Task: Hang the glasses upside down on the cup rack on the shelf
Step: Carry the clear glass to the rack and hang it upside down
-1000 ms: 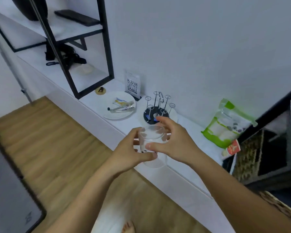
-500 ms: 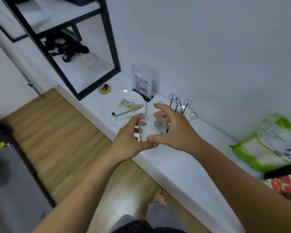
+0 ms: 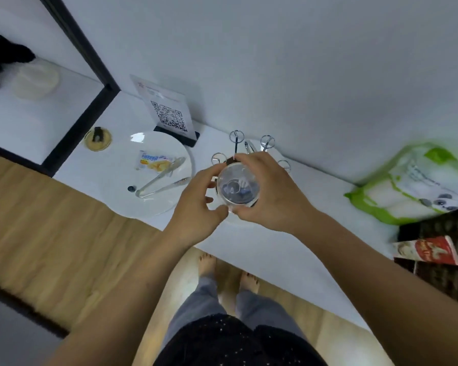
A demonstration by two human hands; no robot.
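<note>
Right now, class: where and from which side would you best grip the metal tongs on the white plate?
Probably grip the long metal tongs across both arms near the middle, coming from above: they lie flat on the round white plate, arms spread towards the right, joined end lower left.

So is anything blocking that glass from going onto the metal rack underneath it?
Nothing visible does. The glass, held by the left hand and right hand, sits directly above the cup rack, whose visible prongs are bare. The rack's centre is hidden behind the glass and hands.
</note>
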